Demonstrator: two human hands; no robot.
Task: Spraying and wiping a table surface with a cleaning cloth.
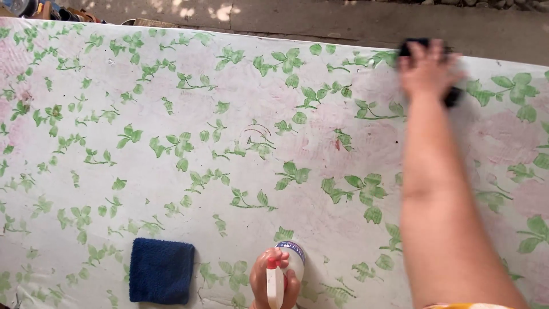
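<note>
Outdoors by the look of it, with sunlit concrete ground (320, 20) running along the far edge of the tabletop (171, 114), which is covered in a white plastic cloth printed with green leaves and faded pink patches.

Right hand (428, 70) is stretched way out to the far edge, arm blurred. Its fingers (426, 52) are spread and pressed flat on top of a dark scrubbing pad (452, 96), or maybe a dark cloth, can't really tell because of the blur. You only see bits of the pad poking out, one piece beyond the fingertips and one off to the side of the palm. It's sitting on the cloth right near the far rim.

Left hand (273, 281) is down at the near edge, fingers (278, 256) wrapped around a white spray bottle (293, 260) with a red trigger (273, 264). One fingertip looks like it's curled on the trigger, the rest are pressed together around the neck. The bottle's body pokes out just beyond the knuckles and points away over the cloth.

Just beside the left hand's fingers, on the outer side and not touching, there's a folded dark blue towel (160, 270) lying flat. The cloth has some wrinkles and cracks (214, 296) between the towel and that hand.
</note>
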